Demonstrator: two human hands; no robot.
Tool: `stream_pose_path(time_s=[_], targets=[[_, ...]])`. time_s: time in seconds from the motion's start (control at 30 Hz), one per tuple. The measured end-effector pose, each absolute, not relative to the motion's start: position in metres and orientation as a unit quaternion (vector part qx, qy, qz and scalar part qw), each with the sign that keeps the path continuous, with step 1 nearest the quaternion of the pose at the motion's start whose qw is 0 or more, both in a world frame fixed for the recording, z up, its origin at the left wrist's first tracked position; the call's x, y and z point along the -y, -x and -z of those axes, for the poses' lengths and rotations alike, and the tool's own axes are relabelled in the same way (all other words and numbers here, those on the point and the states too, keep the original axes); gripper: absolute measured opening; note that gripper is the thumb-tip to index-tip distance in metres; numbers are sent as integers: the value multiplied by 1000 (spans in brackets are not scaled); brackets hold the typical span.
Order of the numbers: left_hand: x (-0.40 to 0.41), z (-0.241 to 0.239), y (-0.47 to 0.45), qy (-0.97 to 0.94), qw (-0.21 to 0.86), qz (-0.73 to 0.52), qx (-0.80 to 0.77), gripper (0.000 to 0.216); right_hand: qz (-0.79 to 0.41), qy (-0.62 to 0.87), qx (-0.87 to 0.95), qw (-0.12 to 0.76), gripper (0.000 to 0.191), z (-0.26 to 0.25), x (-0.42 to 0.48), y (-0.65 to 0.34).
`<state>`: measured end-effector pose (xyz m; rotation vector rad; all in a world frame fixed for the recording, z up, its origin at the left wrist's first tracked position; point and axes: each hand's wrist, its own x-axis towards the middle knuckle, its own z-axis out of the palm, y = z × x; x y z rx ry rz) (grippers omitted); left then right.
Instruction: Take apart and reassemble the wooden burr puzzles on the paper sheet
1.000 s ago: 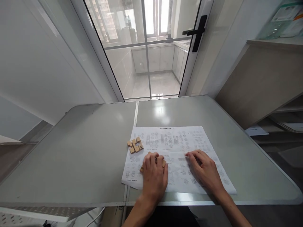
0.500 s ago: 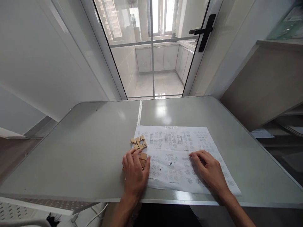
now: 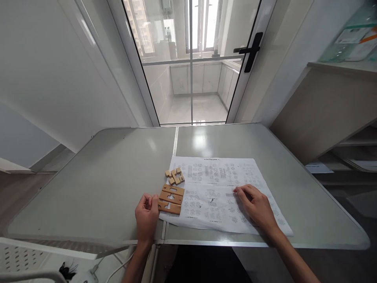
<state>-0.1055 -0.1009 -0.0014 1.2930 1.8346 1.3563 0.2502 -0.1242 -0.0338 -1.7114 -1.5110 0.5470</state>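
Note:
Three flat notched wooden puzzle bars point(image 3: 171, 197) lie side by side on the left edge of a printed instruction sheet point(image 3: 218, 214). Just above them sits a cluster of interlocked wooden pieces point(image 3: 175, 176) with a dark mark on one. My left hand point(image 3: 147, 216) rests on the table with its fingers curled in, right beside the left end of the lowest bar; nothing shows in it. On the right half of the sheet lies my right hand point(image 3: 255, 206), its thumb and forefinger together near a small printed diagram and no object visible between them.
The grey folding table point(image 3: 123, 169) has a seam down its middle. Beyond its far edge stands a glass door point(image 3: 191, 78) with a black handle point(image 3: 251, 51). Wooden shelving point(image 3: 324, 106) rises at the right, and a white perforated chair point(image 3: 26, 255) is at the lower left.
My left hand has come off the wooden bars and drawn back to the left, its fingers now curled, leaving the bars uncovered. My right hand stays at about the same spot on the sheet.

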Motion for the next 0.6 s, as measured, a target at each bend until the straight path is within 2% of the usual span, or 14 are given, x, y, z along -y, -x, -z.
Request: stream_pose_path(time_s=[0.2, 0.4, 0.6], targets=[[105, 0, 105, -463, 245, -525, -671, 41, -272, 672, 551, 414, 53, 18, 137, -246], [104, 1, 107, -485, 252, -517, -659, 39, -384, 625, 494, 467, 59, 18, 161, -241], [106, 0, 107, -502, 244, -510, -655, 36, -385, 608, 517, 464, 58, 28, 166, -239]])
